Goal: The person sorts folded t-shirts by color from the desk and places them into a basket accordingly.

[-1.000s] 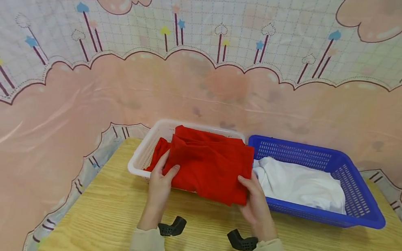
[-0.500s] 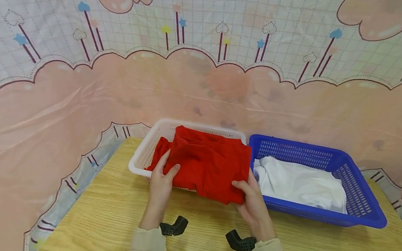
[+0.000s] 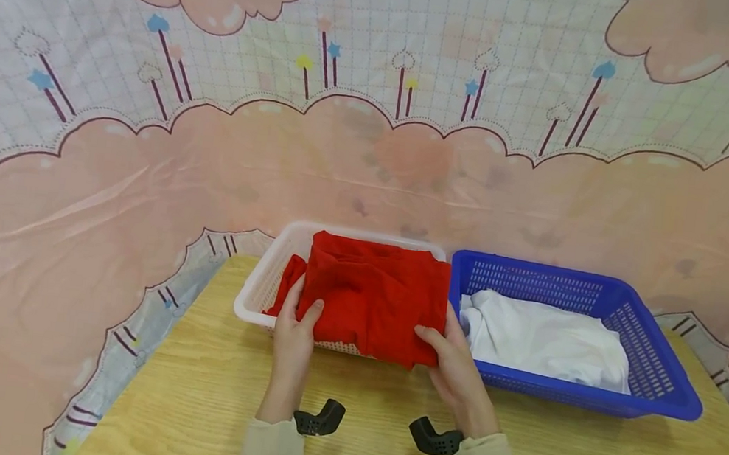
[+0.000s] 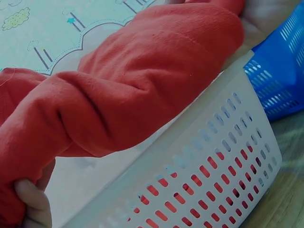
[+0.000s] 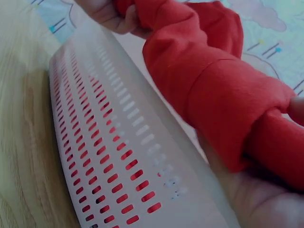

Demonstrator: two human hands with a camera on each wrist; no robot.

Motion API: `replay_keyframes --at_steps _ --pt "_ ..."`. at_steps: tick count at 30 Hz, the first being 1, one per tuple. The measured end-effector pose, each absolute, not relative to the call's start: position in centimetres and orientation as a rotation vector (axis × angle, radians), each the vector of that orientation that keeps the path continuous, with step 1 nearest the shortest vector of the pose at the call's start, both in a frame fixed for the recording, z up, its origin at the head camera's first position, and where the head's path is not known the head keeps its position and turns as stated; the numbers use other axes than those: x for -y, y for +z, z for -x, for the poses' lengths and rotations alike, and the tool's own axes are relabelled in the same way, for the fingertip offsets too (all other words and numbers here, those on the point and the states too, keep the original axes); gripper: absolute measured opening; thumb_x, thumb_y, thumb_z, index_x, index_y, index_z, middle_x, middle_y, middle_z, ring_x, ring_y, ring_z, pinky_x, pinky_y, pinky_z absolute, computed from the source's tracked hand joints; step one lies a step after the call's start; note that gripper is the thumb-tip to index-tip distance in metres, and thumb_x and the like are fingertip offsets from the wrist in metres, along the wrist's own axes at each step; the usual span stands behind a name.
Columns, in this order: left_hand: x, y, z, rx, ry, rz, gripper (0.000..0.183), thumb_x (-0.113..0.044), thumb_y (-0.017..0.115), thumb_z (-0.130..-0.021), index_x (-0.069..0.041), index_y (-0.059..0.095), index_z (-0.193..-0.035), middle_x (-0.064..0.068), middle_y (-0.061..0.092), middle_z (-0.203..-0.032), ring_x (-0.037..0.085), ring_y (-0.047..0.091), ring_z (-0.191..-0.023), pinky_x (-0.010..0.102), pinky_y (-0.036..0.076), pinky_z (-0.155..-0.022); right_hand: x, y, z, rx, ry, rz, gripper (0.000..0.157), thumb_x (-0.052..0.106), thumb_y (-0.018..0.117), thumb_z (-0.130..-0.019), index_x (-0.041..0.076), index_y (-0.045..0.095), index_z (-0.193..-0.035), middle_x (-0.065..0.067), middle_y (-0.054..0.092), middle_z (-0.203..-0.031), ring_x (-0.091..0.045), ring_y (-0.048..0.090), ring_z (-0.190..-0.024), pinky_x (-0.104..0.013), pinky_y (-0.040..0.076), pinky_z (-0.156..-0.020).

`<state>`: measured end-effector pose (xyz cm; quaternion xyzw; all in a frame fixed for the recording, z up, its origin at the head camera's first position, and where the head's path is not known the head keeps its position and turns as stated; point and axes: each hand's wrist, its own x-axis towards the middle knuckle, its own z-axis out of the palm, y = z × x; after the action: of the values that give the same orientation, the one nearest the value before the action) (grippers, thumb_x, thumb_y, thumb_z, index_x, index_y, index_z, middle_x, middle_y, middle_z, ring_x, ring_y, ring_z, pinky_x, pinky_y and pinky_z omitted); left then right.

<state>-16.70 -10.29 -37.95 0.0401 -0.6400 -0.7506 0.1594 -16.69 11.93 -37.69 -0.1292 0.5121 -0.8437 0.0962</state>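
Note:
A folded red cloth (image 3: 373, 299), perhaps a garment, spans both hands above the white basket (image 3: 247, 311). My left hand (image 3: 295, 331) grips its left end, thumb on top; in the left wrist view part of that thumb (image 4: 34, 199) presses the fabric. At the opposite end my right hand (image 3: 457, 363) holds the cloth with the thumb over it and the other fingers beneath. The right wrist view has the cloth's rolled end (image 5: 275, 137) lying over the right palm (image 5: 266, 204). More red fabric (image 3: 290, 279) lies inside the white basket, seen also through its slots.
To the right of the white basket stands a blue basket (image 3: 658, 414) with white cloth (image 3: 546, 339) in it. Both baskets are on a wooden table (image 3: 187, 387), close to a patterned curtain (image 3: 370, 176) behind. Black camera mounts (image 3: 320, 419) sit at the wrists.
My right hand has shifted slightly left along with the right end of the red cloth. The left hand keeps its grip and has barely moved.

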Motion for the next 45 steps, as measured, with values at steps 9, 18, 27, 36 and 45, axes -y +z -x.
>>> replay_keyframes --at_steps 9,18,27,36,45 --pt "9.8 -38.3 16.5 1.764 -2.149 -0.096 0.047 -0.015 0.051 -0.090 -0.026 0.037 -0.134 -0.015 0.037 -0.132 0.006 0.034 -0.120 0.027 0.029 -0.099 -11.2 -37.9 17.1 -1.790 -2.476 0.231 0.065 -0.007 0.036 -0.085 0.026 0.022 -0.139 -0.007 0.035 -0.130 -0.028 0.040 -0.111 -0.038 0.044 -0.085" --pt "9.8 -38.4 16.5 1.791 -2.124 -0.127 0.048 -0.014 0.053 -0.089 -0.023 0.038 -0.134 -0.013 0.035 -0.135 0.007 0.031 -0.122 0.029 0.028 -0.101 -10.8 -38.0 17.7 -2.043 -2.361 0.123 0.064 -0.005 0.038 -0.087 0.026 0.021 -0.141 0.000 0.032 -0.137 -0.022 0.037 -0.119 -0.041 0.037 -0.094" --pt "10.6 -38.1 16.5 1.804 -2.086 -0.173 0.047 -0.020 0.060 -0.086 -0.022 0.044 -0.130 -0.003 0.044 -0.127 0.015 0.042 -0.113 0.034 0.037 -0.094 -10.6 -37.8 17.9 -2.153 -2.300 0.084 0.063 -0.003 0.041 -0.087 0.030 0.027 -0.139 0.001 0.034 -0.136 -0.022 0.038 -0.117 -0.043 0.038 -0.092" --pt "11.7 -37.8 16.1 1.809 -2.272 0.023 0.052 -0.016 0.057 -0.087 -0.030 0.036 -0.133 -0.003 0.040 -0.128 0.017 0.043 -0.113 0.030 0.039 -0.092 -10.2 -37.8 18.3 -2.178 -2.316 0.048 0.061 -0.002 0.041 -0.087 0.030 0.029 -0.138 0.001 0.035 -0.135 -0.021 0.037 -0.117 -0.045 0.036 -0.094" --pt "12.2 -37.8 16.0 1.861 -2.304 0.207 0.062 -0.011 0.056 -0.087 -0.025 0.027 -0.140 -0.008 0.020 -0.142 0.013 0.017 -0.129 0.036 0.021 -0.104 -10.0 -37.6 19.1 -2.188 -2.363 -0.002 0.060 -0.003 0.041 -0.085 0.021 0.031 -0.138 0.002 0.035 -0.134 -0.019 0.035 -0.118 -0.043 0.029 -0.099"
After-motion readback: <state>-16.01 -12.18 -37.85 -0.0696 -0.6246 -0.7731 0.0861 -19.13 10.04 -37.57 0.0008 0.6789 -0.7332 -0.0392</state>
